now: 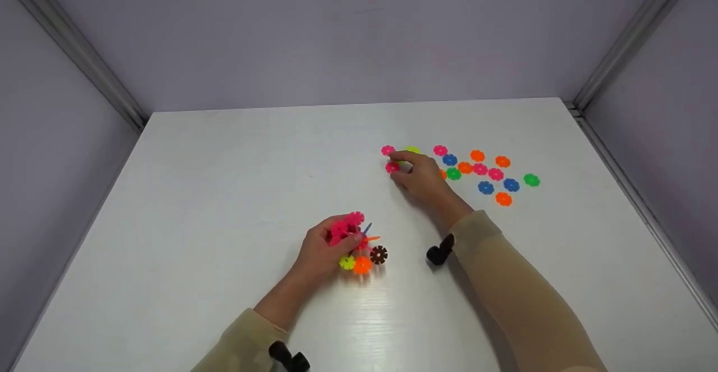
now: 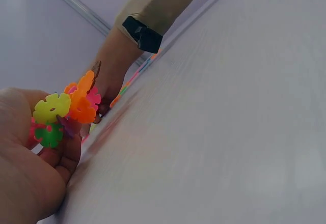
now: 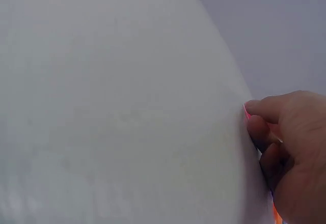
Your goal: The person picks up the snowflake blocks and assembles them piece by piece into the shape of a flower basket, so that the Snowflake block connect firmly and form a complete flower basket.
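Note:
My left hand [image 1: 322, 251] holds a cluster of joined plastic snowflake discs [image 1: 362, 265] just above the table, thumb over the pink part. Pink, yellow, orange and dark brown pieces show; the left wrist view adds a green disc [image 2: 49, 135] below the yellow one [image 2: 52, 108]. At the back, my right hand [image 1: 426, 178] reaches down to the loose discs, thumb and index finger apart. A pink disc [image 1: 392, 167] lies between those fingertips, and another pink disc [image 1: 387, 150] is by the index finger. In the right wrist view only a thin pink edge [image 3: 247, 113] shows at the fingertips.
Loose discs in orange, blue, green and pink spread right of my right hand, among them a green disc [image 1: 532, 180] and an orange disc [image 1: 504, 199]. A yellow disc [image 1: 413, 150] is partly hidden behind the fingers. Walls enclose the white table [image 1: 224, 181] at back and sides.

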`<state>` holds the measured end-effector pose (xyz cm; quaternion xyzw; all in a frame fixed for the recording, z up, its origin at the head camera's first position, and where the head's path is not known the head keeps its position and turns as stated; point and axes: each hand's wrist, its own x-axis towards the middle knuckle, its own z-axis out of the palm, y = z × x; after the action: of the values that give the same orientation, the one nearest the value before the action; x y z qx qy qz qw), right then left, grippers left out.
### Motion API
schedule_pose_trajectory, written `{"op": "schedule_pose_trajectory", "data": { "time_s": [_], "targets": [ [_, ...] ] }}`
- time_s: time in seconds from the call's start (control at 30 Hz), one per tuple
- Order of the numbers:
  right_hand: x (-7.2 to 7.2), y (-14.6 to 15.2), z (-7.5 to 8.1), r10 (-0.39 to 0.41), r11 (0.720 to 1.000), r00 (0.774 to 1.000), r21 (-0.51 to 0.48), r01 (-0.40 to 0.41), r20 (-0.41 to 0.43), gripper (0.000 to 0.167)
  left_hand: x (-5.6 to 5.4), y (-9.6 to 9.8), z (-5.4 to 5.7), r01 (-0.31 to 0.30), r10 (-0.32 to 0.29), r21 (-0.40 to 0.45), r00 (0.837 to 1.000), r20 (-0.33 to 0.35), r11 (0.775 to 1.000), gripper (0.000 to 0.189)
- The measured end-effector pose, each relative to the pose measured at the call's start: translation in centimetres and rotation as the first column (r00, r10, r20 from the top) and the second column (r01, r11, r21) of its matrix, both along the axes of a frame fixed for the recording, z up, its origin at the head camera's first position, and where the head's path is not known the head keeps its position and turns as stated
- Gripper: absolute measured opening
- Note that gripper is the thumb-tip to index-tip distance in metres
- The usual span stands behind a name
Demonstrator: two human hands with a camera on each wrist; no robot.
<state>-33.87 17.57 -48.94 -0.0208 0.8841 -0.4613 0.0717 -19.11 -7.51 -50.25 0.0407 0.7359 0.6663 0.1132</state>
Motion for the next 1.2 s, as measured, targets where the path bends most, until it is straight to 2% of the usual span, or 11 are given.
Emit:
{"op": "schedule_pose_trajectory", "data": {
  "time_s": [0.2, 0.37, 0.47, 0.6, 0.9, 1.1, 1.2],
  "targets": [
    [0.4, 0.0, 0.0, 0.029, 0.999, 0.999, 0.035, -0.028, -0.033, 0.040, 0.0, 0.0, 0.1, 0.003, -0.003, -0.004, 1.000, -0.030, 1.000, 0.045],
    [1.0, 0.0, -0.1, 0.027, 0.999, 1.000, 0.016, -0.027, 0.009, 0.040, 0.1, 0.0, 0.1, 0.005, -0.005, 0.010, 0.999, -0.034, 1.000, 0.045],
    [1.2, 0.1, 0.0, 0.044, 0.999, 0.999, 0.005, -0.044, 0.019, 0.036, 0.1, 0.1, 0.1, 0.003, -0.002, 0.029, 0.999, -0.032, 1.000, 0.046],
    [1.4, 0.1, 0.0, 0.079, 0.997, 0.997, 0.008, -0.079, 0.016, 0.030, 0.1, 0.1, 0.2, -0.003, 0.003, 0.014, 1.000, -0.026, 1.000, 0.046],
    [1.6, 0.2, 0.1, 0.130, 0.991, 0.991, 0.037, -0.132, 0.030, 0.034, 0.1, 0.1, 0.1, -0.012, 0.012, -0.015, 1.000, 0.007, 1.000, 0.049],
    [3.0, 0.1, 0.2, 0.150, 0.986, 0.988, 0.076, -0.151, 0.021, 0.027, 0.1, 0.3, 0.2, -0.042, 0.043, -0.052, 0.999, 0.008, 0.998, 0.050],
    [3.8, 0.2, 0.2, 0.169, 0.984, 0.986, 0.062, -0.169, -0.007, 0.021, 0.0, 0.3, 0.2, -0.049, 0.049, -0.053, 0.999, 0.002, 0.997, 0.049]
  ]
}}
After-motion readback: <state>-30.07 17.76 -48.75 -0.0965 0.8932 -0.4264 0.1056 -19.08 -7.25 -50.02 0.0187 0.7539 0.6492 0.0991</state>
